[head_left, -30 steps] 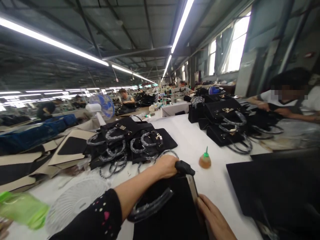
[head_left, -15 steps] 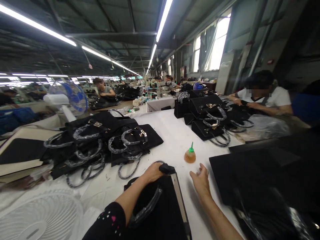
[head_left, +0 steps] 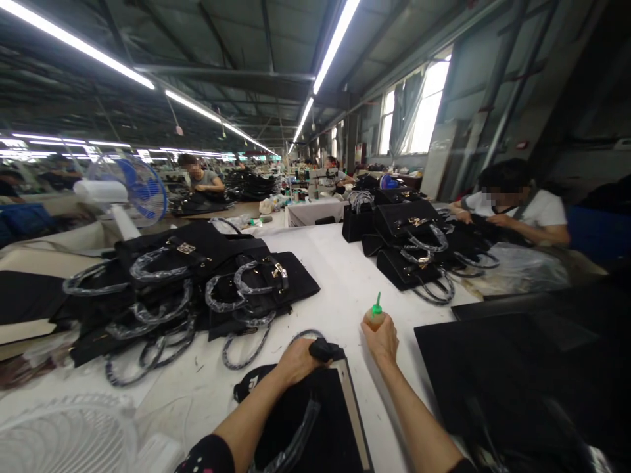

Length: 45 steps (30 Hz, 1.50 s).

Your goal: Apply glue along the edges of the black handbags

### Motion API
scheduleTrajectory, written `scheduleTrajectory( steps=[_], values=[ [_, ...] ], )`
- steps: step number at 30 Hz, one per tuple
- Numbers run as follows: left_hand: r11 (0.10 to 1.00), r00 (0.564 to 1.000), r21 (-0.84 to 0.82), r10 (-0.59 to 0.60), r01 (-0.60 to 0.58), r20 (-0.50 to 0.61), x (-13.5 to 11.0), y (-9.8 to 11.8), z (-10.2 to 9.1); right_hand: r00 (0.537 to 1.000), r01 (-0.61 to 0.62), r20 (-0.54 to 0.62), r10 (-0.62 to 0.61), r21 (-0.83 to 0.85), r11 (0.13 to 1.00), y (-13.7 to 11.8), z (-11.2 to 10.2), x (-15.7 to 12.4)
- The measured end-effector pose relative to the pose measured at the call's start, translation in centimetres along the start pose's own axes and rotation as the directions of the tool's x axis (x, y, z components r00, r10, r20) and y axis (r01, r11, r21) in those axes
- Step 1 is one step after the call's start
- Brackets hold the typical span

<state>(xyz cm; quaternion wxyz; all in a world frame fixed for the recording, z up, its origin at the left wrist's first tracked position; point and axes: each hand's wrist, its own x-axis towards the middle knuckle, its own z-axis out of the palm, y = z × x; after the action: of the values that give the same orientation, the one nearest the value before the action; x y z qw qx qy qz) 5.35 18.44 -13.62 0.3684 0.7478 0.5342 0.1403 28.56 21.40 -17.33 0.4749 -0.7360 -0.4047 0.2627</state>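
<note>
1. Table (head_left: 340, 259): white; loose bits on it could stick to anything wet.
2. Pile (head_left: 197, 253): black, at left; its near handles could snag the left arm.
3. Bag (head_left: 335, 420): on the table before the person, a pale strip (head_left: 352, 410) along its right edge.
4. Left hand (head_left: 297, 361): closed on the bag's black flap (head_left: 321, 350); a slack grip could let that fall across the strip.
5. Right hand (head_left: 383, 338): wrapped round the bottle (head_left: 374, 320); squeezing hard could spurt its amber contents.
6. Nozzle (head_left: 377, 304): green, pointing up; tilting could drip onto the bag.

bottle (head_left: 375, 322): amber, green nozzle (head_left: 377, 306) | bag (head_left: 332, 420): black | tabletop (head_left: 340, 269): white | fan (head_left: 148, 190): blue, white | sleeve (head_left: 213, 453): black, speckled
</note>
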Motion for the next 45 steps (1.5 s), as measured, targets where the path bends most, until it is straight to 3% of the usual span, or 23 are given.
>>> scheduleTrajectory(
  steps=[4, 8, 15, 21, 23, 28, 32, 36, 42, 45],
  values=[
    [1.0, 1.0, -0.001, -0.008, 0.007, -0.022, -0.1, 0.0, 0.1, 0.996, -0.023, 0.093, 0.011, 0.134, 0.991, -0.9, -1.4, -2.2],
    [1.0, 0.999, -0.018, -0.006, 0.005, -0.04, -0.2, 0.1, 0.3, 0.972, -0.055, 0.233, -0.018, 0.3, 0.952, -0.9, -4.6, -6.8],
    [0.995, 0.998, -0.088, 0.053, -0.05, 0.034, -0.9, 1.0, -0.2, 0.862, -0.216, 0.507, -0.016, 0.395, 0.893, 0.3, -12.0, -12.8],
    [0.993, 0.977, -0.08, 0.096, -0.082, 0.189, -1.9, 2.3, -1.4, 0.748, -0.54, 0.643, 0.161, 0.45, 0.711, 1.6, -16.2, -16.5],
    [0.993, 0.963, -0.081, 0.103, -0.085, 0.249, -2.2, 2.6, -1.6, 0.724, -0.573, 0.659, 0.202, 0.413, 0.708, 2.2, -17.3, -17.2],
    [0.994, 0.925, -0.089, 0.088, -0.06, 0.37, -3.1, 2.7, -1.1, 0.77, -0.47, 0.608, 0.195, 0.332, 0.818, 3.9, -19.1, -17.2],
    [0.998, 0.931, -0.054, 0.051, -0.033, 0.361, -3.5, 2.3, -0.3, 0.772, -0.556, 0.574, 0.272, 0.403, 0.727, 4.6, -18.6, -16.8],
    [0.998, 0.935, -0.054, 0.056, -0.04, 0.35, -3.7, 2.0, 0.0, 0.733, -0.631, 0.581, 0.354, 0.386, 0.672, 4.2, -17.7, -16.6],
    [0.997, 0.935, -0.058, 0.075, -0.058, 0.348, -3.5, 2.1, -0.2, 0.792, -0.52, 0.487, 0.369, 0.22, 0.825, 3.5, -17.5, -16.4],
    [0.996, 0.935, -0.063, 0.087, -0.07, 0.343, -3.5, 2.2, -0.1, 0.831, -0.449, 0.462, 0.309, 0.229, 0.864, 3.3, -17.3, -16.0]
  ],
)
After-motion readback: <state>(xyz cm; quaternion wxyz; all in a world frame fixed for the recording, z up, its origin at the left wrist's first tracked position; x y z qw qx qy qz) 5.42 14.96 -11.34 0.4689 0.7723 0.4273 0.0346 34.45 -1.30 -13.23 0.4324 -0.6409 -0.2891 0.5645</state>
